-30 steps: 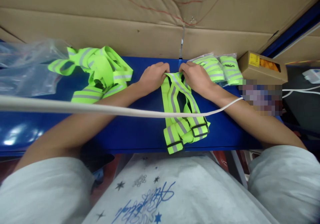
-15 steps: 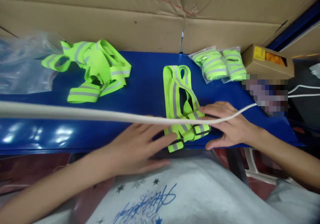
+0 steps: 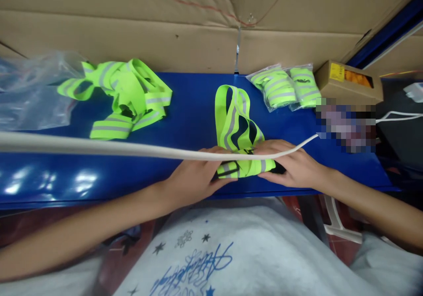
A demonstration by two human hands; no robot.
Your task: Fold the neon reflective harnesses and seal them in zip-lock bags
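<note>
A neon-yellow reflective strap (image 3: 231, 117) with grey stripes lies on the blue table in front of me, its near end folded over into a bundle. My left hand (image 3: 201, 174) grips the left side of that bundle, thumb below and fingers on top, beside a black buckle. At the bundle's right side my right hand (image 3: 287, 163) is closed on it in the same way. The far loops of the strap spread out flat beyond my hands. A white cord (image 3: 148, 151) crosses the view in front and hides part of the fingers.
A loose heap of similar straps (image 3: 132, 95) lies at left beside clear plastic bags (image 3: 36, 93). Two bagged straps (image 3: 276, 86) and a cardboard box (image 3: 350, 84) stand at back right, near a pixelated object. Cardboard (image 3: 125, 35) lines the back of the blue table (image 3: 191, 110).
Both hands have closed on the strap's near end, which is now folded up and away from the table edge. Half a second ago the fingers were spread around it.
</note>
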